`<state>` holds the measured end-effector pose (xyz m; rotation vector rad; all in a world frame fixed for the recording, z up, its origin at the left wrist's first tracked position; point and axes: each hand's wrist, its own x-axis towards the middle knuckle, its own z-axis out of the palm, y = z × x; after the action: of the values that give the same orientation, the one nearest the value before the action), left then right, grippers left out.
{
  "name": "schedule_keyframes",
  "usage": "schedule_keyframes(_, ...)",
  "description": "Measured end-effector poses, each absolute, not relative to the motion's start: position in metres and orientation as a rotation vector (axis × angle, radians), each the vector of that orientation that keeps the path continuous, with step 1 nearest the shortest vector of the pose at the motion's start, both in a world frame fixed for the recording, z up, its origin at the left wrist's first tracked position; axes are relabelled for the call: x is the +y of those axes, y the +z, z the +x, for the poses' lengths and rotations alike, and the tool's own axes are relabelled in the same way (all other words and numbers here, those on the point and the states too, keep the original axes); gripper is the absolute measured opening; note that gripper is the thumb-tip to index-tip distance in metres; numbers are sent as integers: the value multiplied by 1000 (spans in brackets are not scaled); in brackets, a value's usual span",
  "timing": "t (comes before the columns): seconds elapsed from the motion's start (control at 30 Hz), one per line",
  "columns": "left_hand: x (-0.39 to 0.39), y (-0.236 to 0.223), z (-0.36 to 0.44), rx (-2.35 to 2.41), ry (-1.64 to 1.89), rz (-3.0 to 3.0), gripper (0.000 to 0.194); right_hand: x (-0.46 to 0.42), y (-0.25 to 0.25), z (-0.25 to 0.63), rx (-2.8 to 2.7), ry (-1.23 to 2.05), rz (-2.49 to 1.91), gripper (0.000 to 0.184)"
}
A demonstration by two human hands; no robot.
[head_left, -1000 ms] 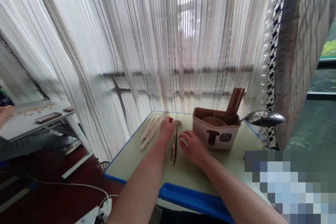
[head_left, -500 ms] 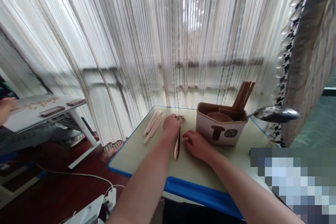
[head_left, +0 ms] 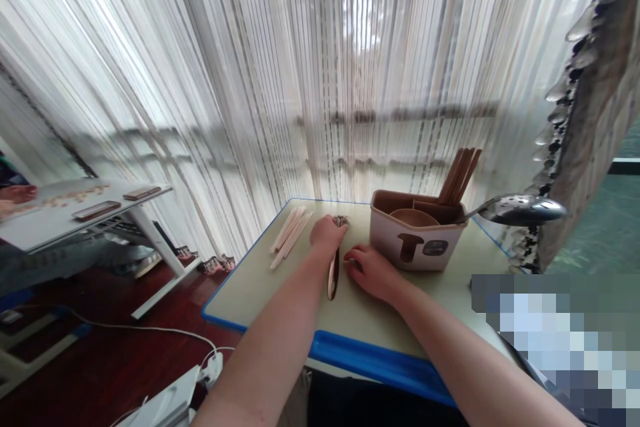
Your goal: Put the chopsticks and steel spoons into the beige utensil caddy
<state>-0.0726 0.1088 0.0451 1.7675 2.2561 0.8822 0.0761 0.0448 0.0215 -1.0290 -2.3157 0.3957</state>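
Note:
My left hand (head_left: 327,237) is closed around the middle of a long utensil lying along the table. Its dark handle (head_left: 333,278) points toward me, and a shiny metal end (head_left: 341,221) pokes out past my fingers; the hand hides the rest, so I cannot tell its exact kind. Resting on the tabletop just to the right, my right hand (head_left: 370,271) holds nothing, its fingers loosely bent and apart. Pale sticks (head_left: 290,235), several in a loose bundle, lie left of my left hand. Beyond my right hand stands a white-and-brown utensil caddy (head_left: 390,240) with a mushroom picture.
Brown chopsticks (head_left: 459,177) and a metal slotted spoon (head_left: 525,209) stick out of the caddy, the spoon overhanging to the right. A blue rim (head_left: 375,363) edges the table. Curtains (head_left: 250,80) hang behind. Another person's hand (head_left: 17,195) is at a white table (head_left: 30,230) far left.
The view has shifted slightly, moving the table and caddy a little up and left. My left hand keeps its hold on the utensil, and my right hand stays resting beside it.

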Motion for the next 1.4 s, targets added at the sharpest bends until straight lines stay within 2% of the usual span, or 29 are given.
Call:
schedule_keyframes(0.2, 105, 44, -66, 2293, 823, 1855, 34, 44, 23, 77, -2332, 382, -1030, 23)
schedule_keyframes(0.4, 106, 42, -66, 2280, 735, 1862, 22, 44, 22, 77, -2341, 384, -1027, 23)
schedule_keyframes(0.77, 109, 44, -71, 2228, 868, 1797, 19, 46, 21, 77, -2354, 376, -1015, 23)
schedule_keyframes(1.07, 101, 55, -73, 2221, 1118, 1746, 21, 46, 20, 78, -2352, 384, -1010, 23)
schedule_keyframes(1.23, 102, 61, -78, 2116, 1482, 1712, 18, 47, 20, 78, -2345, 403, -1016, 23)
schedule_keyframes(1.4, 104, 74, -80, 1716, 1845, 1727, 18, 44, 22, 79, -2332, 424, -1015, 22)
